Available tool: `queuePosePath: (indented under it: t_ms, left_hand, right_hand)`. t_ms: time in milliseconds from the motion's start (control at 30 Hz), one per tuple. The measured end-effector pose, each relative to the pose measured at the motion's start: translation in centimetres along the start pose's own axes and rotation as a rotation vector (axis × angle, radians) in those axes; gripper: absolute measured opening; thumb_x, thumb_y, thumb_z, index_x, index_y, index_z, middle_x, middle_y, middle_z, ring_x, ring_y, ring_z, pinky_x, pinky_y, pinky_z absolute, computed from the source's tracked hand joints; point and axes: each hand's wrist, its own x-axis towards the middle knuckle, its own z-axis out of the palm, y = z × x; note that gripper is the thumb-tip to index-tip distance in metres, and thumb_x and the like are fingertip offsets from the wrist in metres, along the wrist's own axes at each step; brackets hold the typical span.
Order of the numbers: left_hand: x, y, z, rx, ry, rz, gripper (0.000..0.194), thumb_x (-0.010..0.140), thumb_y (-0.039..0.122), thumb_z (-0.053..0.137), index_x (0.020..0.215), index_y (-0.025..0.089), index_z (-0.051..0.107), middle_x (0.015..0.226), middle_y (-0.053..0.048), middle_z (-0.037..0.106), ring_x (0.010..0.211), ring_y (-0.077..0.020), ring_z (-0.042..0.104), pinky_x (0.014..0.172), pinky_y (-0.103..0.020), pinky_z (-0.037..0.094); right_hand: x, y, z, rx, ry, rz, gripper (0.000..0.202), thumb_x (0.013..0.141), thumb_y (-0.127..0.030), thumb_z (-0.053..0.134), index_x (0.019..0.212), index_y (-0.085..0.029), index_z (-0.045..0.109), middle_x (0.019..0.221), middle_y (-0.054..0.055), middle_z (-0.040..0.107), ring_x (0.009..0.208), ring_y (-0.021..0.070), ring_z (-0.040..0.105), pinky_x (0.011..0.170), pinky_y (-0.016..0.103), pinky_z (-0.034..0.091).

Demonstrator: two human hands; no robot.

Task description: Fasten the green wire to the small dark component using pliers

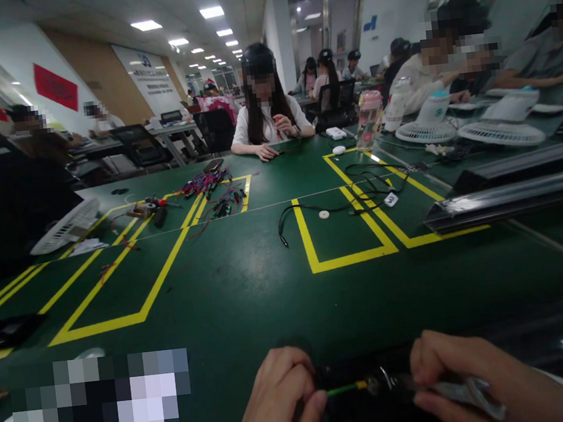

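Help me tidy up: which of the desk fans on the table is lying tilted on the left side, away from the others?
The white fan at the table's left edge, beside the yellow tape lines. The other two fans sit together at the far right.

The left hand (281, 399) is curling at the bottom edge, fingertips pinching together. The right hand (475, 385) is facing it, fingers gripping closed

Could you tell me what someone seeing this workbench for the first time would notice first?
Probably the two hands at the bottom edge: the left hand pinches a thin green wire while the right hand grips a small silvery tool at its tip. Next, the bright yellow tape lines boxing off areas of the green table. Across it a seated person works near a scatter of coloured wires.
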Motion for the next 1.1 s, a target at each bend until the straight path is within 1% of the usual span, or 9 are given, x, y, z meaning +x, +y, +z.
queuePosePath:
  t_ms: [133, 300, 367, 467, 600, 667, 767, 967, 1100]
  left_hand:
    - [-0.3, -1.1, 0.7, -0.003, 0.053, 0.06, 0.017, 0.101, 0.016, 0.054, 0.086, 0.024, 0.051, 0.102, -0.005, 0.064, 0.094, -0.0246, 0.06, 0.083, -0.037, 0.049]
    - [-0.7, -2.0, 1.4, -0.003, 0.047, 0.052, 0.017, 0.101, 0.017, 0.054, 0.086, 0.024, 0.05, 0.104, -0.005, 0.063, 0.096, -0.0249, 0.059, 0.084, -0.037, 0.049]
    - [-0.6, -1.9, 1.4, -0.005, 0.047, 0.052, 0.017, 0.1, 0.016, 0.054, 0.086, 0.024, 0.05, 0.103, -0.005, 0.063, 0.096, -0.0248, 0.059, 0.084, -0.037, 0.048]
    - [-0.3, -1.3, 0.9, -0.002, 0.049, 0.06, 0.016, 0.099, 0.015, 0.055, 0.086, 0.024, 0.051, 0.103, -0.004, 0.064, 0.095, -0.0246, 0.06, 0.083, -0.036, 0.049]
    - [0.0, -0.7, 0.4, 0.027, -0.009, 0.02, 0.017, 0.1, 0.013, 0.055, 0.086, 0.023, 0.053, 0.103, -0.005, 0.065, 0.096, -0.0243, 0.062, 0.085, -0.036, 0.051]
    - [-0.1, -0.8, 0.5, 0.015, 0.029, 0.051, 0.017, 0.1, 0.015, 0.055, 0.086, 0.024, 0.052, 0.102, -0.004, 0.065, 0.095, -0.0243, 0.061, 0.083, -0.036, 0.05]
    - [-0.3, -1.2, 0.8, -0.004, 0.051, 0.044, 0.016, 0.1, 0.016, 0.055, 0.087, 0.024, 0.052, 0.103, -0.004, 0.064, 0.096, -0.0248, 0.06, 0.083, -0.037, 0.049]
    - [-0.4, -0.9, 0.8, -0.015, 0.02, 0.025, 0.016, 0.1, 0.015, 0.054, 0.087, 0.024, 0.052, 0.104, -0.004, 0.063, 0.098, -0.0248, 0.06, 0.085, -0.037, 0.049]
    - [-0.5, -1.0, 0.7, -0.013, 0.025, 0.026, 0.016, 0.1, 0.016, 0.054, 0.087, 0.024, 0.05, 0.105, -0.004, 0.063, 0.099, -0.0251, 0.06, 0.085, -0.038, 0.048]
  right_hand:
    - [0.4, -0.6, 0.1, -0.104, -0.097, -0.035, 0.011, 0.087, -0.019, 0.063, 0.081, -0.027, 0.059, 0.074, -0.002, 0.073, 0.062, 0.0191, 0.071, 0.058, 0.027, 0.056]
    - [1.1, -1.1, 0.1, -0.194, -0.124, -0.09, 0.019, 0.082, -0.009, 0.065, 0.079, -0.026, 0.057, 0.074, -0.003, 0.072, 0.061, 0.017, 0.07, 0.056, 0.023, 0.054]
    - [1.1, -1.1, 0.1, -0.209, -0.123, -0.119, 0.021, 0.082, -0.008, 0.066, 0.079, -0.026, 0.056, 0.073, -0.003, 0.072, 0.06, 0.0165, 0.069, 0.056, 0.022, 0.053]
    - [1.2, -1.1, -0.1, -0.233, -0.167, -0.156, 0.022, 0.084, -0.007, 0.067, 0.08, -0.026, 0.056, 0.074, -0.003, 0.071, 0.06, 0.0163, 0.068, 0.055, 0.022, 0.051]
    - [1.9, -1.5, -0.9, -0.26, -0.232, -0.184, 0.022, 0.084, -0.008, 0.068, 0.083, -0.026, 0.056, 0.076, -0.005, 0.07, 0.06, 0.0156, 0.065, 0.055, 0.022, 0.046]
    - [2.4, -1.8, -1.3, -0.266, -0.257, -0.215, 0.023, 0.083, -0.009, 0.071, 0.084, -0.027, 0.057, 0.077, -0.005, 0.07, 0.061, 0.0153, 0.063, 0.056, 0.022, 0.045]
    - [3.4, -2.4, -1.9, -0.285, -0.305, -0.278, 0.024, 0.08, -0.007, 0.071, 0.084, -0.026, 0.057, 0.078, -0.005, 0.07, 0.064, 0.0154, 0.065, 0.059, 0.022, 0.045]
    - [5.7, -2.5, -2.5, -0.304, -0.442, -0.447, 0.022, 0.073, -0.007, 0.07, 0.082, -0.025, 0.061, 0.078, 0.0, 0.075, 0.067, 0.0204, 0.07, 0.058, 0.027, 0.04]
    - [6.8, -2.6, -2.4, -0.272, -0.512, -0.513, 0.017, 0.076, -0.011, 0.07, 0.082, -0.025, 0.061, 0.078, 0.001, 0.074, 0.066, 0.0214, 0.07, 0.058, 0.028, 0.039]
